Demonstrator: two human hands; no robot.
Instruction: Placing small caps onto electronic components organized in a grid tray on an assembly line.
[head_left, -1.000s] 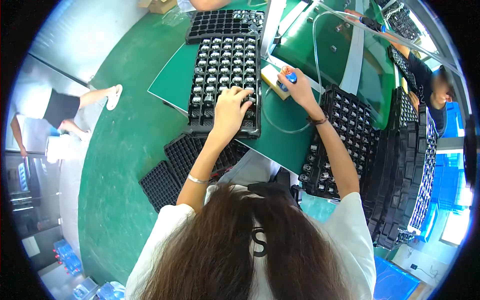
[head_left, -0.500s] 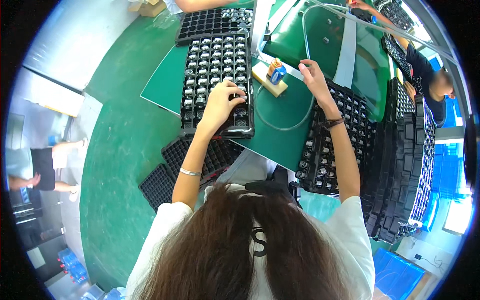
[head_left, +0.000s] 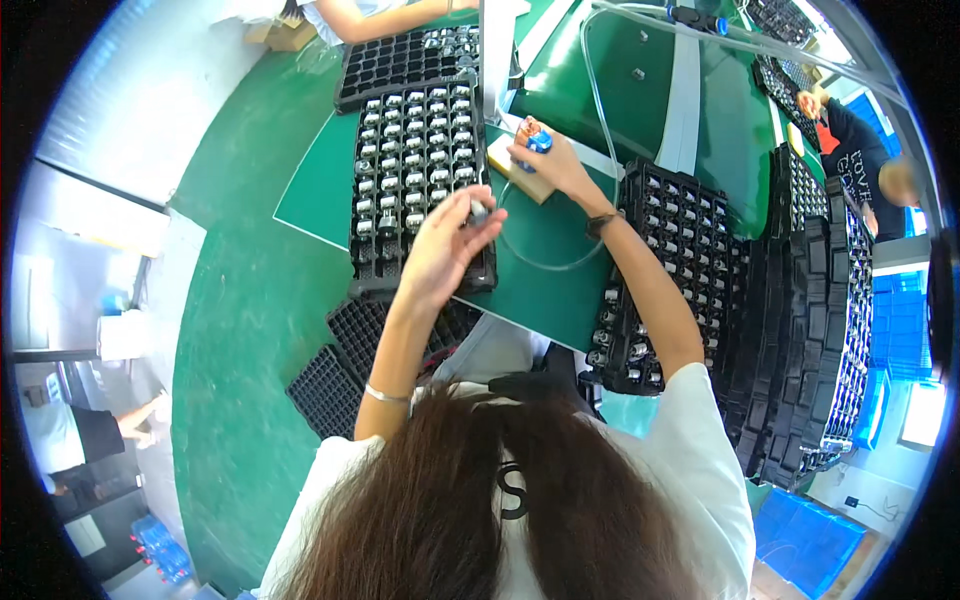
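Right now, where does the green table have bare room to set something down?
Bare green table shows left of the left black tray, and between that tray and the right tray, though a clear tube loops there. It's crowded around the yellow block, where the right hand grips a blue bottle.

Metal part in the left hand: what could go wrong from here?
The metal part sits near the fingertips of the left hand, so it might slip and drop.
The tube loops close to the right wrist and could snag.
The bottle, at the right hand, could tip if bumped.
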